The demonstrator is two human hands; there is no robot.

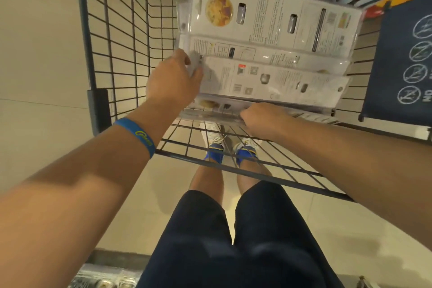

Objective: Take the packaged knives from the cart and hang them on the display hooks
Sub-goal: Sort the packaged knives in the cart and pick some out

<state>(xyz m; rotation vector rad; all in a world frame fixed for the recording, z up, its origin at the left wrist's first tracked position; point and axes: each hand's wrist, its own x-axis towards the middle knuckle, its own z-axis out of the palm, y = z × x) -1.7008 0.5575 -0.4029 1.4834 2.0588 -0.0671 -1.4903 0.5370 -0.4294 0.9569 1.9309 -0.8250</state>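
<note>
Pale, smooth floor tiles (35, 65) fill the left and the near ground. Above them stands a cart (121, 30) of dark metal wire, its grid walls and flat mesh shelf made of thin rods. In the cart, towards the far right, lie the packaged knives (268, 21): long flat blister packs of glossy clear plastic over white printed card, overlapping like fanned cards, the farthest one showing a round yellow food picture. On the right hangs a dark navy panel (402, 61) with chalk-white circular crossed-out symbols. At the near edge are the person's dark shorts (233, 241). The left hand (174, 82) grips the left end of one of the middle packs, thumb on top and fingers curled. The right hand (261, 121) is curled over the near edge of the nearest pack. A blue rubbery wristband (138, 134) with yellow lettering circles the left wrist. Blue-and-white shoes (215, 147) show through the mesh.
</note>
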